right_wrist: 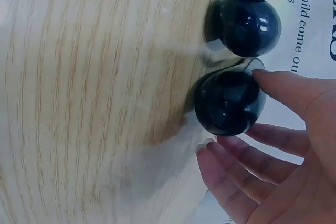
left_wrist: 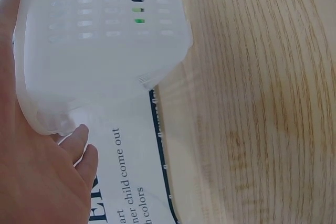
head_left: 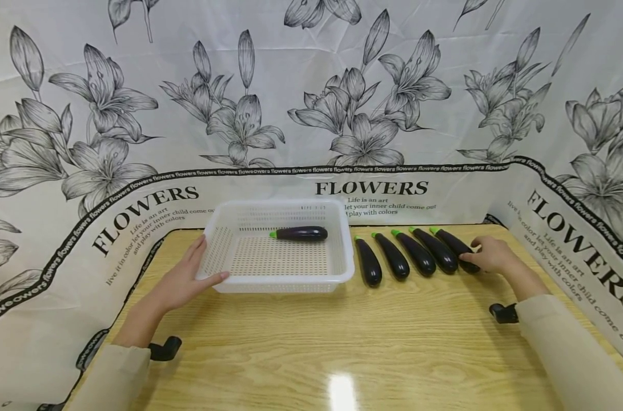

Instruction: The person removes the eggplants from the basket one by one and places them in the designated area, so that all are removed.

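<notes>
At the left end of a white perforated plastic basket [head_left: 285, 286], my left hand [head_left: 183, 279] holds the rim, thumb at the front corner and fingers along the side. One dark purple eggplant [head_left: 302, 234] with a green stem lies inside. Several more eggplants stand in a slanted row right of the basket, stems toward the back. My right hand [head_left: 488, 255] pinches the rightmost eggplant [right_wrist: 228, 103] near its round end, with the thumb on one side and fingers on the other in the right wrist view. The neighbouring eggplant [right_wrist: 251, 24] lies close beside it.
Behind the wooden table [head_left: 311, 342] hangs a white cloth [head_left: 270, 188] printed with flowers and lettering, which also runs along both sides. The nearest eggplant [head_left: 369, 262] in the row lies just off the basket's right end.
</notes>
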`<state>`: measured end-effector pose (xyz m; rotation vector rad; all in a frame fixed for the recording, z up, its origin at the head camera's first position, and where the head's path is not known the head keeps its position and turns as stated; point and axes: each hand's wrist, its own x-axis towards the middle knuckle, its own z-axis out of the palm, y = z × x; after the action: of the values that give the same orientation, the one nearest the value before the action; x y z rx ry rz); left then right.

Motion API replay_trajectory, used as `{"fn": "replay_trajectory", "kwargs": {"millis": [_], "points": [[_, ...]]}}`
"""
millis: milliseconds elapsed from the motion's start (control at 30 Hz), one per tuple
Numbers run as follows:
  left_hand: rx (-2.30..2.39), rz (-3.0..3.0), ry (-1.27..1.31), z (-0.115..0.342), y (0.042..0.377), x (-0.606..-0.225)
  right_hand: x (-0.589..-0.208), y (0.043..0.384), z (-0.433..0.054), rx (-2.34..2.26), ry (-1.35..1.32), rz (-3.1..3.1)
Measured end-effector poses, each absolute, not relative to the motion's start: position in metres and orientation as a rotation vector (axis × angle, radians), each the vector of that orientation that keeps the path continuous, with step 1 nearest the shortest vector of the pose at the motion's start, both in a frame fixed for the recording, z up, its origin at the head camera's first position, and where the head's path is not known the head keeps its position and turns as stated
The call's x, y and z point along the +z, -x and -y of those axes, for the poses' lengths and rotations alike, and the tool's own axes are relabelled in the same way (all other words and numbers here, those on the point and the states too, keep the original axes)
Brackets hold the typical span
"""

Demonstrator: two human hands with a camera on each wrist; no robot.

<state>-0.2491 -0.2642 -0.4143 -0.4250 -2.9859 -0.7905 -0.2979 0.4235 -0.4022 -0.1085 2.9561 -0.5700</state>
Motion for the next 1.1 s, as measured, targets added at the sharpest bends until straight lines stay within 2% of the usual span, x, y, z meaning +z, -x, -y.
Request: {"fn": "replay_trajectory", "kwargs": {"millis": [633, 1100], "points": [[-0.800, 2.970, 0.429, 0.262, 0.251, -0.411, -0.383, 0.304, -0.418, -0.464, 0.223, -3.062], [-0.815, 2.973, 0.423, 0.263, 0.252, -0.415, -0.346, 0.298, -0.348, -0.499, 0.409, -3.037]]}}
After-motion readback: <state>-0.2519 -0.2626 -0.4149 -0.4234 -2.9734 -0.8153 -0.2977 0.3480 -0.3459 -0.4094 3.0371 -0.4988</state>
